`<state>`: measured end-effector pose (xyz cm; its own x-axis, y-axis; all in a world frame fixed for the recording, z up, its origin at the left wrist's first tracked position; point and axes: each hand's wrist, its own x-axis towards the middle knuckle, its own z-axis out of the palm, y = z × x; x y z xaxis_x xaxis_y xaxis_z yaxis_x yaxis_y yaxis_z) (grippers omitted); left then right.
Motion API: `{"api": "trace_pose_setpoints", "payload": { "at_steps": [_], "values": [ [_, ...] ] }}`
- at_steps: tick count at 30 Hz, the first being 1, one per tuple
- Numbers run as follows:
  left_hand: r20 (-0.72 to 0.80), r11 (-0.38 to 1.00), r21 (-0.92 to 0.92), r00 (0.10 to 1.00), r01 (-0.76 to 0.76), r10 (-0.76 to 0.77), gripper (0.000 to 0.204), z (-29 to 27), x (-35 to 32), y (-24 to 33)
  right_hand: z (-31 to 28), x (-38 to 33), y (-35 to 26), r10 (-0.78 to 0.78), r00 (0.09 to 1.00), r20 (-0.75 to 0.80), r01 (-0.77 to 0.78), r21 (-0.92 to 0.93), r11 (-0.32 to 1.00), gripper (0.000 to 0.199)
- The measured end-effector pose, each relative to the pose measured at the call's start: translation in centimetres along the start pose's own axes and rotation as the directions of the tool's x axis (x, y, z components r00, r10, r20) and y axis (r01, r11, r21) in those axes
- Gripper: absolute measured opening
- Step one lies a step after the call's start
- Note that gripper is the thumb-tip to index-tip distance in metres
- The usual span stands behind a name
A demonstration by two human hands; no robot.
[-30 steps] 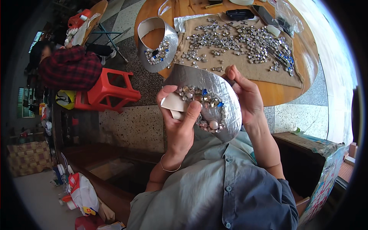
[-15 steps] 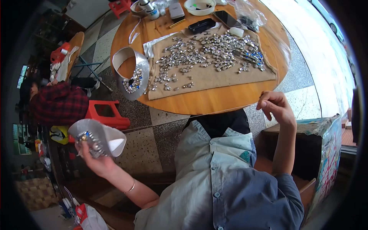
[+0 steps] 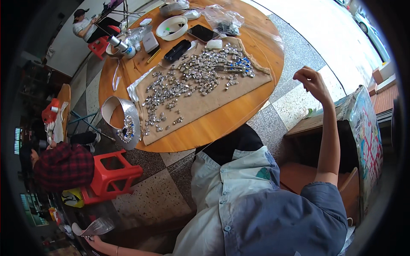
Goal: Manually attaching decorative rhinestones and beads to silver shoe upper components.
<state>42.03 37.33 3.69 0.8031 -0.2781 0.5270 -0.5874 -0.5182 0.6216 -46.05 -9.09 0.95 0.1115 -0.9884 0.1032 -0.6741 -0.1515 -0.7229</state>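
Observation:
At the lower left, my left hand [image 3: 95, 242] is closed on a curved silver collar [image 3: 97, 227] seen nearly edge-on; its gem-covered face is mostly hidden. My right hand [image 3: 313, 82] is raised off the table's right side, its thumb and fingers pinched together. A fine thread [image 3: 239, 122] slants across the table edge toward it; whether a needle is in the pinch is too small to see. On the table's left rim stands a similar silver collar [image 3: 133, 118] set with clustered gems. Several loose clear stones [image 3: 205, 70] cover a tan cloth [image 3: 213, 99], with tweezers [image 3: 228, 68] lying on them.
Along the back of the round wooden table [image 3: 188, 144] lie a phone [image 3: 202, 33], a black case [image 3: 177, 50], a white bowl [image 3: 171, 27] and a plastic bag [image 3: 224, 19]. A red stool [image 3: 113, 170] and a person in plaid [image 3: 64, 167] are at left. A box [image 3: 365, 141] stands right.
My left hand has swung down and outward with the collar, turning it edge-on. The right hand has risen, fingers still pinched. The view has turned, so the table appears shifted to the left.

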Motion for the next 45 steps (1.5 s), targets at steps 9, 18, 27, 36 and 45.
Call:
{"api": "trace_pose_setpoints", "payload": {
  "at_steps": [9, 18, 27, 36, 45],
  "values": [
    [-0.308, 0.841, -0.516, 0.882, 0.159, -0.356, 0.016, -9.0, 4.2, -8.9, -0.4, 0.3, 4.5, 0.329, 0.872, -0.364, -0.168, 0.408, 0.897, 0.021],
    [0.330, -0.160, -0.944, 0.809, 0.289, -0.486, 0.018, -2.9, 4.3, -2.5, -4.5, -3.8, 26.3, 0.097, 0.993, 0.073, -0.038, 0.945, -0.325, 0.024],
    [0.339, -0.088, -0.934, 0.781, 0.346, -0.524, 0.019, 3.8, -0.8, 6.9, -11.2, -3.9, 34.0, -0.122, 0.984, 0.130, -0.169, 0.897, -0.409, 0.030],
    [0.700, 0.135, -0.686, 0.699, 0.715, -0.148, 0.043, 15.9, -19.8, 33.9, 7.9, -3.2, -5.7, 0.039, 0.981, -0.192, 0.075, 0.551, 0.831, 0.025],
    [0.889, 0.062, -0.439, 0.423, 0.896, 0.174, 0.057, 18.0, -26.8, 41.9, 20.6, -7.7, -20.1, -0.246, 0.861, 0.446, -0.229, 0.771, 0.594, 0.013]
  ]
}}
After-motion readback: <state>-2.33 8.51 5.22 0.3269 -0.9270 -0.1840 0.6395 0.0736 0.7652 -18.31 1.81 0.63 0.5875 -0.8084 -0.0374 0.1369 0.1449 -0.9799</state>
